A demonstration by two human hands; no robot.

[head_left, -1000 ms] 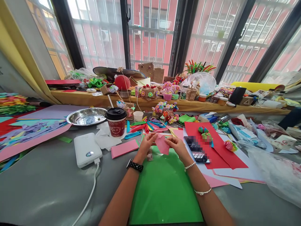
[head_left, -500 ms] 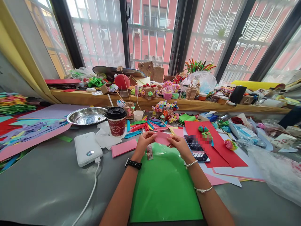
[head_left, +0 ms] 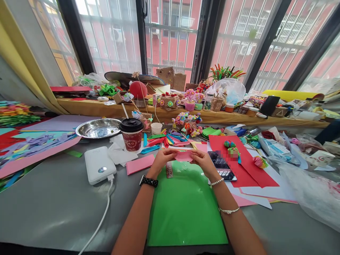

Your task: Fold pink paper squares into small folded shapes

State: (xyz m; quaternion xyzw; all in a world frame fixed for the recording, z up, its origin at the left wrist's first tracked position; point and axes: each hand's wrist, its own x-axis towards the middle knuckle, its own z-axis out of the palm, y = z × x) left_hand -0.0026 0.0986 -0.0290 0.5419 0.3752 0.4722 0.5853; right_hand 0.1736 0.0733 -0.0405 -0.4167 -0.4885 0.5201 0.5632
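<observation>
A small piece of pink paper (head_left: 183, 156) is held up between my two hands, above the far end of a green sheet (head_left: 186, 209). My left hand (head_left: 164, 160) pinches its left end, and my right hand (head_left: 201, 160) pinches its right end. The paper looks bent or folded along its length. Beside my left hand, a small patterned strip (head_left: 169, 170) lies on the green sheet. A stack of pink paper (head_left: 140, 164) rests to the left of my left hand. Just right of my right hand lies a phone (head_left: 222, 166).
On the left are a white power bank (head_left: 99, 165) with a cable, a lidded cup (head_left: 131, 136) and a metal plate (head_left: 98, 128). Red paper (head_left: 255, 173) with small colourful balls lies right. Crafts line the sill (head_left: 106, 109).
The pink paper now appears narrower from top to bottom, its upper edge bent over. Both hands have shifted slightly, and the fingers have closed in along its top edge.
</observation>
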